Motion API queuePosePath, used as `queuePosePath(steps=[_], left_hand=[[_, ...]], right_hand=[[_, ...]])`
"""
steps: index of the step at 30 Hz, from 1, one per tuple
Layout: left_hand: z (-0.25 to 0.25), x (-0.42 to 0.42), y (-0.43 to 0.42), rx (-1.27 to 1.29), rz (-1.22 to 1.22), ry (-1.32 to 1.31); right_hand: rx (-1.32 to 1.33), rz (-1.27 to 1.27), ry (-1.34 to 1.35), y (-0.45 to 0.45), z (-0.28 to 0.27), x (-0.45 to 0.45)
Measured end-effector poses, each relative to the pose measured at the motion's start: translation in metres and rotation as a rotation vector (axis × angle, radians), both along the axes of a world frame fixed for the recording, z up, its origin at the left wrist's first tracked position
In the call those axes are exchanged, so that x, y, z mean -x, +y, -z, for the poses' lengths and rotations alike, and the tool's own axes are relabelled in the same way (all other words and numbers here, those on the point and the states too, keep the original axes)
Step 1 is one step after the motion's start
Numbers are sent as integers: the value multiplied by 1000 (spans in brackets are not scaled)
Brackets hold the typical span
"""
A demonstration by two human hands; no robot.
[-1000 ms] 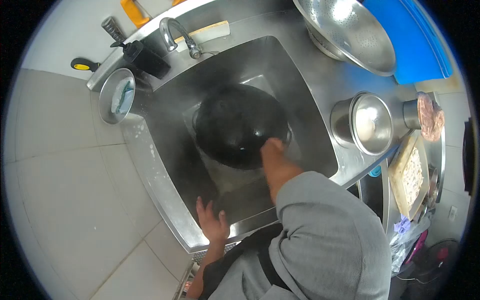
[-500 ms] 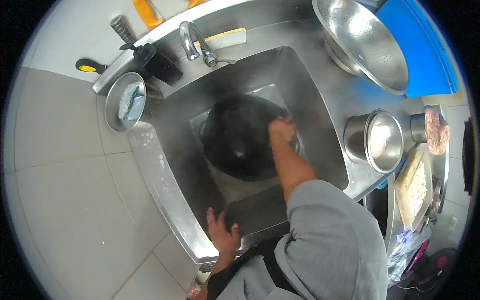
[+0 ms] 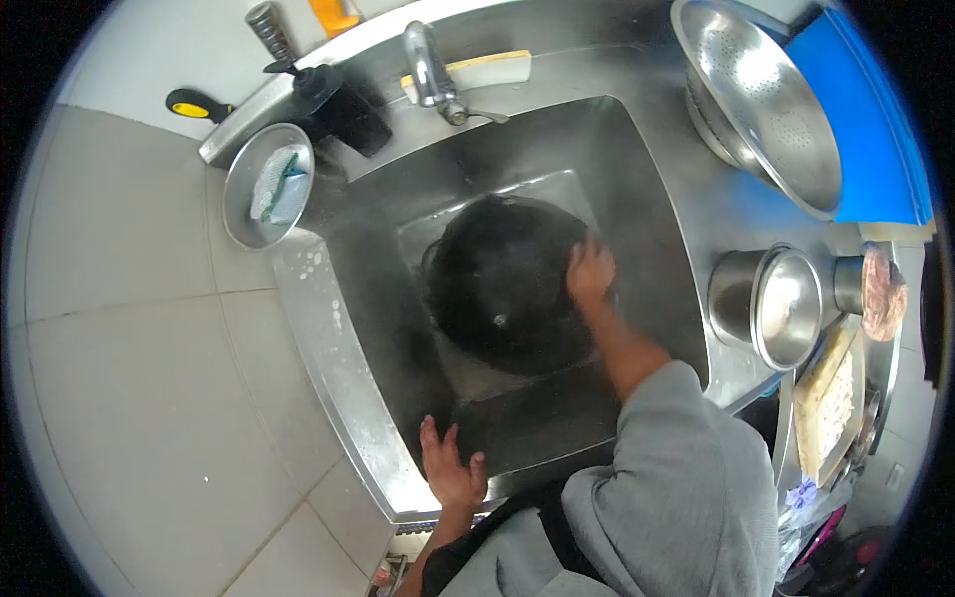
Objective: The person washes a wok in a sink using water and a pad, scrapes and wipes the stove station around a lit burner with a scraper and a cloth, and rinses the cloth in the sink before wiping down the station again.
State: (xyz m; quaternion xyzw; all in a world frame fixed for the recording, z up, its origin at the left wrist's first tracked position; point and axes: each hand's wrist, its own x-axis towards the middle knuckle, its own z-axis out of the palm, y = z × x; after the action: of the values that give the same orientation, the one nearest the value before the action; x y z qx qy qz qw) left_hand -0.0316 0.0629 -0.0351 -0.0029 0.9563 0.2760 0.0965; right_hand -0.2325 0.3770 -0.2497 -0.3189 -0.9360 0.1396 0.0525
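A round black pan (image 3: 497,289) lies in the steel sink (image 3: 398,388), its dark surface showing and a handle at its left edge. My right hand (image 3: 591,271) is at the pan's right rim with its fingers curled; what it holds, if anything, is hidden. Near the sink's front left corner, my left hand (image 3: 454,468) holds nothing, its fingers spread over the inner edge. The faucet (image 3: 430,75) stands behind the pan, with no water seen running from it.
Left of the sink are a metal bowl (image 3: 269,187) with sponges and a black dispenser bottle (image 3: 343,109). To the right are a colander (image 3: 766,109), a blue board (image 3: 863,129), stacked steel pots (image 3: 741,298) and a tray (image 3: 821,408) of pale pieces.
My right hand has moved from the pan's lower right part up to its right rim. The view has shifted, so the sink and pan appear farther right. My left hand stays at the front corner.
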Motion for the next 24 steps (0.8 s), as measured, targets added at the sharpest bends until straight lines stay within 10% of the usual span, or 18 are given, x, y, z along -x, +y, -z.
queuePosePath(steps=[3, 5, 13, 16, 19, 24], left_hand=[[-3, 2, -1, 17, -9, 11], [-5, 3, 0, 32, -30, 13], [-5, 8, -1, -3, -58, 79], [-3, 1, -1, 13, -66, 51], [-1, 2, 1, 39, -61, 34], [-3, 3, 2, 51, -57, 47]], right_hand=[[410, -50, -420, 39, 57, 115], [459, -294, -658, -20, -11, 173], [-368, -1346, -560, -260, -28, 77], [-244, -1256, -322, -213, 19, 106], [126, -556, -475, -104, 1, 158], [332, -368, -575, 17, 66, 158]])
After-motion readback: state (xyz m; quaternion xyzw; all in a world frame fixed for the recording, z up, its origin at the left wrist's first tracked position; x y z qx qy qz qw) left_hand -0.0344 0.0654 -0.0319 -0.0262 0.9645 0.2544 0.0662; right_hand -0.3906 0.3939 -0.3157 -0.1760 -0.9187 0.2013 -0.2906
